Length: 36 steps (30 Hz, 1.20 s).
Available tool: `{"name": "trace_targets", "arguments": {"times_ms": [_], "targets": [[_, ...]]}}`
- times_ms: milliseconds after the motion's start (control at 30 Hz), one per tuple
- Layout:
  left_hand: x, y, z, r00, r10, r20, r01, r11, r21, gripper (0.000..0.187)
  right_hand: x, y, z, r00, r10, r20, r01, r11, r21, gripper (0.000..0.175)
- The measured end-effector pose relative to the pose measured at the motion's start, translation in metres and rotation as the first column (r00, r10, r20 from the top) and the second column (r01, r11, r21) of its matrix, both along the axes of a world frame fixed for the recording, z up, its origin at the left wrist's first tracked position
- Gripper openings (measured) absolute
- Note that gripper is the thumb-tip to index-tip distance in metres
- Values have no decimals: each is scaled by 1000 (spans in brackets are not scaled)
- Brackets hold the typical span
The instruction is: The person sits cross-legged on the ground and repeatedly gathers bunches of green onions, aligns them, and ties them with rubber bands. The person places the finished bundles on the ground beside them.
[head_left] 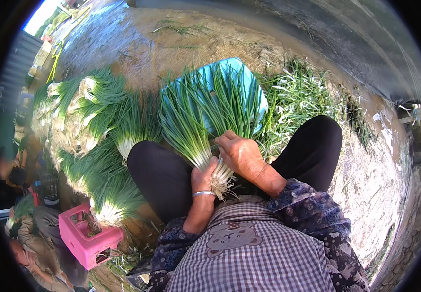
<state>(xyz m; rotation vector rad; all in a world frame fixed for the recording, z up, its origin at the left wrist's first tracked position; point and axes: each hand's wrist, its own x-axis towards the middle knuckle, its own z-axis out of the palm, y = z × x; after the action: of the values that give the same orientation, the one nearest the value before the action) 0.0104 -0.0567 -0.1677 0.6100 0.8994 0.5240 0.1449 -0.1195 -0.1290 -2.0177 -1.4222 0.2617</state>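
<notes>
My left hand (203,178), with a silver bangle at the wrist, is closed around the white stalks of a bunch of green onions (192,140) near their roots. My right hand (241,151) is at the stalks of the adjoining green onions (232,109); its fingertips are bent in against them, and what they pinch is partly hidden. The leaves fan out away from me over a light-blue plastic stool (236,65) between my knees. Pale, stringy roots hang beside my left wrist.
Piled bunches of green onions (86,116) lie at the left. A pink plastic stool (86,237) stands lower left, near a seated person (37,252) holding green onions. Loose leaf trimmings (298,95) cover the ground beyond my right knee. A yellow hose (54,62) runs at upper left.
</notes>
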Motion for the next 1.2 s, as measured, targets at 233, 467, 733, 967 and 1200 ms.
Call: {"name": "trace_targets", "arguments": {"times_ms": [233, 467, 733, 967, 1200], "targets": [[0, -2, -8, 1000, 30, 6, -30, 999, 45, 25, 4, 1, -5, 996, -67, -63, 72, 995, 74, 16], [-1, 1, -8, 1000, -2, -4, 2, 999, 34, 30, 4, 18, 3, 982, -171, -79, 163, 982, -94, 30], [6, -1, -1, 998, 1, 61, -2, 1000, 16, 35, -2, 19, -7, 953, 9, -303, 28, 993, 117, 23], [0, -1, 0, 999, 42, -15, -40, 994, 100, 28, 10, 8, -6, 973, -143, -183, 160, 983, 87, 17], [-1, 0, -5, 999, 46, -21, -44, 994, 102, 30, 12, 23, -7, 988, -135, 69, 141, 987, -79, 20]]}}
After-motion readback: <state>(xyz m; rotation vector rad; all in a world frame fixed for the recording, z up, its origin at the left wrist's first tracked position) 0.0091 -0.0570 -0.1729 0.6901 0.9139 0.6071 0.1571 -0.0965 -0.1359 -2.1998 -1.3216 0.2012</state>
